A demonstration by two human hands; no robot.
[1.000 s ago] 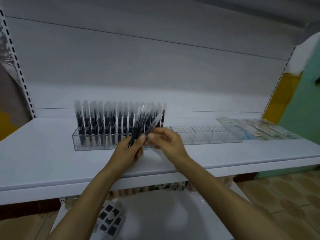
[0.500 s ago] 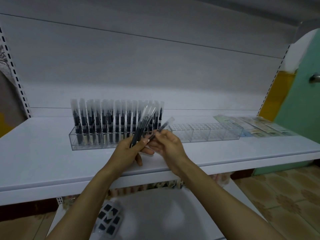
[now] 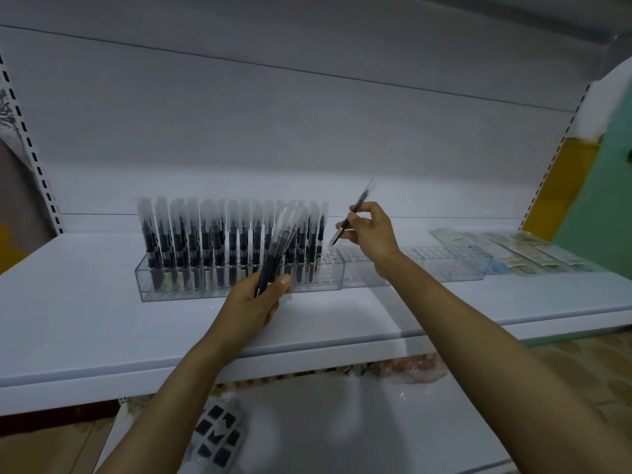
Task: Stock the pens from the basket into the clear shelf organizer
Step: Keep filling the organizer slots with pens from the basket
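The right hand (image 3: 371,234) is held above the clear organizer (image 3: 191,294), with thumb and fingers pinched on one pen (image 3: 358,205). This pen is tilted, its blurred upper end up and to the right. Its lower end is poised just above the unfilled holes at the right end of the left section, beside the last of the standing pens (image 3: 205,241). The left hand (image 3: 253,302) is placed in front of the organizer's front wall and is closed around a bundle of pens (image 3: 278,248). The bundle is fanned upward across the standing rows.

Two organizer sections are set end to end. The left one is filled nearly to its right edge, while the right section (image 3: 451,268) is seen with its holes vacant. A bare strip of shelf (image 3: 85,319) is left between the organizer and the shelf's front edge, and a wider bare area lies to its left. Open space is seen above the caps, in front of the back panel (image 3: 307,131).

One pen is counted in the right hand. The pens in the bundle and in the rows overlap and cannot be counted. Flat packets (image 3: 513,251) are laid at the shelf's right end, and one pack of dark pieces (image 3: 219,436) is seen on the lower shelf (image 3: 342,432).
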